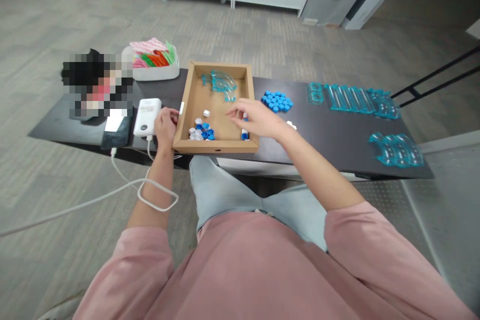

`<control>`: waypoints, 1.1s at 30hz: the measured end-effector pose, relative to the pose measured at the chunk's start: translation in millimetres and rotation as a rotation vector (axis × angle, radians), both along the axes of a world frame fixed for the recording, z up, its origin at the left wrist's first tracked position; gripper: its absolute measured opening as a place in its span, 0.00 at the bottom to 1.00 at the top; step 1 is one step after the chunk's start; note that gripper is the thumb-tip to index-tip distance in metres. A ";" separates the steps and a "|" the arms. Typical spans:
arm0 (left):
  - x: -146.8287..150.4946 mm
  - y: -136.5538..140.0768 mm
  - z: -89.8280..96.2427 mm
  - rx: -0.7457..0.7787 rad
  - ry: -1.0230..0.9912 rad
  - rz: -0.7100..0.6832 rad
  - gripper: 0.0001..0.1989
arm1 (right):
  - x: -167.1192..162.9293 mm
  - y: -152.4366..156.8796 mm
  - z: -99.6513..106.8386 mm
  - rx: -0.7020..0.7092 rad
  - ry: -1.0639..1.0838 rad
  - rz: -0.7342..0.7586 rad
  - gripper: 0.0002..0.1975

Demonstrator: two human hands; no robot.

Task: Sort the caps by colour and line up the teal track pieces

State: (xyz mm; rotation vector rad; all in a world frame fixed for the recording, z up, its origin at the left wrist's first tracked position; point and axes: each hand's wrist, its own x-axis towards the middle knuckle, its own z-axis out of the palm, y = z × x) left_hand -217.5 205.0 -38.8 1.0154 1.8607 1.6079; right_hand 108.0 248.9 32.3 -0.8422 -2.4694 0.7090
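Note:
A shallow brown cardboard box (217,146) sits on the dark table in front of me. At its left wall is my left hand (166,124), fingers bent against the outside of the box. My right hand (249,115) hovers over the right part of the box, palm down, with its fingers stretched to the left and no piece visible in them. Blue and white hexagonal pieces (202,131) lie heaped in the near left corner, and a lone white piece (206,113) lies behind them. A few more blue and white pieces (245,135) show below my right hand. Clear teal curved tubes (222,81) occupy the far end.
Right of the box lie a cluster of blue hexagonal pieces (276,101), partly hidden white pieces (291,125), straight teal tubes (348,98) and curved ones (399,150). On the left are a white power bank (147,116), its cable (112,192) and a white basket (157,73).

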 end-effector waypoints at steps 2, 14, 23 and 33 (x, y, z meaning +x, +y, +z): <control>-1.5 0.4 -3.8 0.008 0.008 -0.015 0.21 | -52.9 6.2 -9.5 -0.009 -0.119 0.073 0.10; 0.9 -1.8 1.6 -0.009 -0.051 -0.034 0.24 | -67.6 20.0 -18.9 -0.157 0.029 0.027 0.10; 0.3 -1.6 2.1 -0.035 -0.043 -0.017 0.21 | 123.0 104.5 -8.9 -0.064 0.079 -0.620 0.11; -0.1 -1.9 3.5 -0.062 -0.060 0.006 0.20 | 163.4 119.1 -38.7 -0.252 -0.047 -0.856 0.12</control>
